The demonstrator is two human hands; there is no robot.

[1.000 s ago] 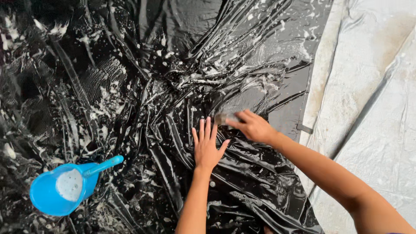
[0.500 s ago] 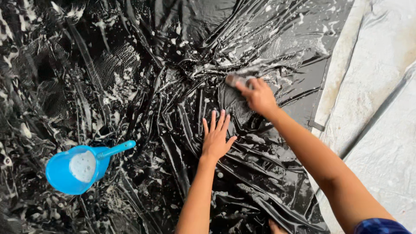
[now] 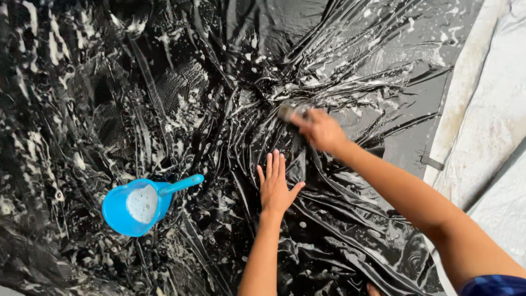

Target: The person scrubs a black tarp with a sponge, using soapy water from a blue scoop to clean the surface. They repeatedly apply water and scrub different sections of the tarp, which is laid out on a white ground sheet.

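Glossy, wet black plastic sheet (image 3: 181,98), crumpled and flecked with white foam; smooth blue plastic scoop (image 3: 143,204); rough, matt pale floor (image 3: 493,126).

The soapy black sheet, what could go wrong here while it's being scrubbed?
The black sheet is wet, foamy and wrinkled, so the flat left hand could slip while bracing. The right hand scrubs with a small brush at arm's reach, and its grip could slide off. The blue scoop of suds might tip if the sheet is tugged.

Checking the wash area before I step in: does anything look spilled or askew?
Soapy foam is spread across the crumpled black sheet. A blue scoop sits on it holding foam. The left hand lies flat; the right hand holds a blurred scrubber.
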